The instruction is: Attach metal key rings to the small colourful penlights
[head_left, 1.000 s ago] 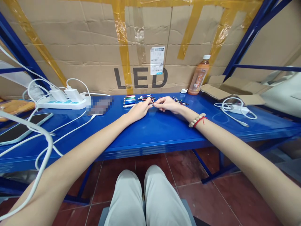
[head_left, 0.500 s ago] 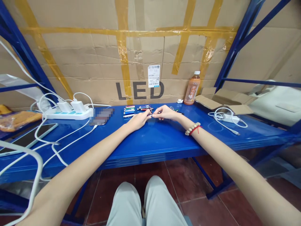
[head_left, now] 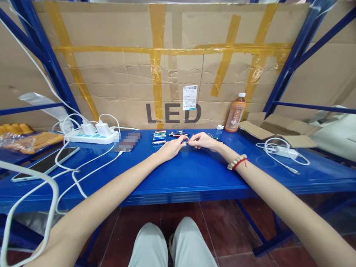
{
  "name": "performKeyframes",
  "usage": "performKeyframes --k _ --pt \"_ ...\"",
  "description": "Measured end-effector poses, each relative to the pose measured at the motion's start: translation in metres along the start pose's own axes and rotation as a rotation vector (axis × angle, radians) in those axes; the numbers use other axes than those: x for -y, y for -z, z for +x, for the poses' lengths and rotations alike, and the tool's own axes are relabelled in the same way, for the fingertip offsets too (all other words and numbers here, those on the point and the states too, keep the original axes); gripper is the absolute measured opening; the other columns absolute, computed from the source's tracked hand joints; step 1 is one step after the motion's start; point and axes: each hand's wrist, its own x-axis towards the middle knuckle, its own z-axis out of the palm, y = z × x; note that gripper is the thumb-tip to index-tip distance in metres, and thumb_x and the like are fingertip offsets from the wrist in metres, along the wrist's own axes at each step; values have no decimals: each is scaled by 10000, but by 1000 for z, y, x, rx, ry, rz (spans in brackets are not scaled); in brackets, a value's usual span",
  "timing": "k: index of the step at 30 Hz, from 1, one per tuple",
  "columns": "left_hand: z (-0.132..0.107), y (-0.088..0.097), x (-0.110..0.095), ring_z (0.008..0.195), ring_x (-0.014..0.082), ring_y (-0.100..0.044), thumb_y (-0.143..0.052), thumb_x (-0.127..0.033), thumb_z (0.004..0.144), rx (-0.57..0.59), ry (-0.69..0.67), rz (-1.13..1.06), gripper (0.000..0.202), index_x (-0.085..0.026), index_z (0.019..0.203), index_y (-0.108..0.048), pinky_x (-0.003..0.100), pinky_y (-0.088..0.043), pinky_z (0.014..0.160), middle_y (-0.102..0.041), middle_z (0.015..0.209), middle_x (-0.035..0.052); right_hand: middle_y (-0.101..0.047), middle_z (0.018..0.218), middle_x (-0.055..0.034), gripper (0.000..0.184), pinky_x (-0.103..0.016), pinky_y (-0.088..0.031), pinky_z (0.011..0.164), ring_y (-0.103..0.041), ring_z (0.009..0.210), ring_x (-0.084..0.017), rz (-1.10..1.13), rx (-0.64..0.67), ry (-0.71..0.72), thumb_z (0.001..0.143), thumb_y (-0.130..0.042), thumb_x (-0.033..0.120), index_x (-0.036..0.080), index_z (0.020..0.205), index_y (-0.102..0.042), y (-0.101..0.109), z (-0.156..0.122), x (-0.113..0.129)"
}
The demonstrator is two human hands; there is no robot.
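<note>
My left hand point(head_left: 172, 147) and my right hand point(head_left: 203, 141) meet fingertip to fingertip over the blue table. Each is closed in a pinch. Between them is a small piece, too tiny and covered to name. A stack of pens point(head_left: 159, 137) in several colours lies side by side to the left of my left hand. Behind my fingers are more pens point(head_left: 178, 133), partly covered by the hands. A few slim dark and green items peek out past my right hand, mostly hidden by it. A beaded bracelet point(head_left: 237, 162) circles my right wrist.
A white power strip point(head_left: 111, 138) with chargers, cables and a phone point(head_left: 46, 164) occupies the left. At the back right stand a drink bottle point(head_left: 235, 113) and an open carton point(head_left: 304, 141), with a coiled white cable point(head_left: 287, 152) before it. A large cardboard sheet point(head_left: 125, 81) rises behind.
The camera view has tilted up and swung slightly left, so everything sits lower and further right. My hands remain pinched together in about the same place over the table.
</note>
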Motion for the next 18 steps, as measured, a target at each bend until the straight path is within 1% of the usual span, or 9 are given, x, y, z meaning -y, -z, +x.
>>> performKeyframes --k 2,4,7,9,11,13,15,18 --pt "0 0 -1 941 202 -554 -303 -301 884 1 -28 -8 298 -227 1166 -364 306 -431 752 -552 1098 66 -494 532 15 476 -149 -336 429 -415 454 -24 4 8 -7 555 -650 525 87 738 -607 0 0 -3" --pt "0 -1 0 941 193 -549 -304 -291 883 -8 -45 -15 292 -221 1151 -397 292 -427 755 -559 1078 64 -483 513 21 474 -145 -323 418 -407 442 -22 8 -3 -15 553 -644 538 92 703 -587 -2 0 -4" --pt "1 -2 2 868 178 -561 -299 -281 883 -52 -29 -63 273 -187 1087 -454 269 -422 729 -590 958 63 -472 491 26 473 -138 -308 402 -387 421 -17 28 -60 -43 558 -636 548 97 680 -563 -7 0 1" --pt "3 -4 4 812 165 -561 -293 -273 884 -100 -14 -122 263 -168 1040 -477 255 -415 719 -592 864 51 -466 481 25 465 -134 -285 385 -370 407 -12 35 -129 -45 561 -640 537 93 682 -567 -12 1 7" --pt "4 -5 5 752 148 -551 -288 -261 883 -146 4 -181 254 -165 1009 -486 244 -408 706 -576 787 31 -493 518 15 458 -133 -282 380 -371 411 -10 42 -210 13 557 -658 505 92 745 -594 -14 2 12" --pt "6 -6 7 673 132 -524 -287 -258 880 -172 41 -220 243 -168 978 -490 235 -402 666 -543 707 9 -549 618 -8 476 -137 -308 391 -403 444 -15 53 -255 107 550 -677 469 102 847 -614 -15 4 15" --pt "7 -6 8 606 122 -486 -286 -263 879 -175 80 -247 237 -167 940 -493 228 -391 622 -502 639 -6 -587 737 -39 484 -145 -335 402 -444 486 -28 59 -229 175 551 -680 452 109 887 -619 -14 5 15" --pt "6 -4 7 561 110 -443 -283 -276 878 -146 102 -288 239 -161 871 -493 222 -369 590 -460 592 -15 -594 836 -71 435 -158 -352 400 -481 520 -47 56 -161 223 560 -669 456 97 804 -629 -11 6 12"
